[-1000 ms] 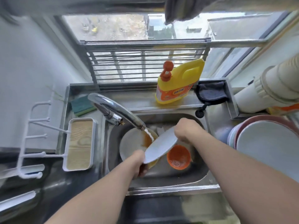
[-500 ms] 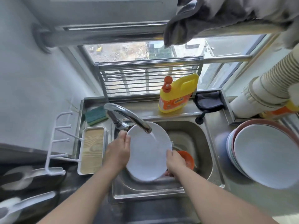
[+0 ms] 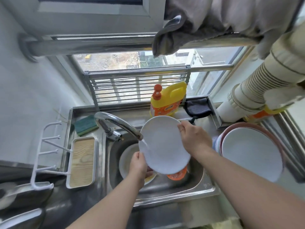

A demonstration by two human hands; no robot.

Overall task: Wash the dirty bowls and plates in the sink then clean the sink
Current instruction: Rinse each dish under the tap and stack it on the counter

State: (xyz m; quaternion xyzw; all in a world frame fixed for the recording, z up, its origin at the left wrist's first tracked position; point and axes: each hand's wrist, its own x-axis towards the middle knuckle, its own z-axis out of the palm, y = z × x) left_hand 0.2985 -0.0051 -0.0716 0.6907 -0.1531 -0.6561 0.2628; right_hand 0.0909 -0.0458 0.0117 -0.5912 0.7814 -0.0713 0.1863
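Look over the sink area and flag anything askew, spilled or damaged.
Nothing looks damaged or spilled. The white plate is tilted, but both hands hold it that way under the running faucet. A second plate with yellowish residue lies in the sink beside an orange strainer, simply not yet washed.

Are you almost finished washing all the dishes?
Not yet. Done, it seems: clean-looking dishes stacked right of the sink. In hand: the left hand and right hand hold a white plate under the running tap. Left: a dirty plate and an orange strainer wait in the sink, which still needs cleaning.
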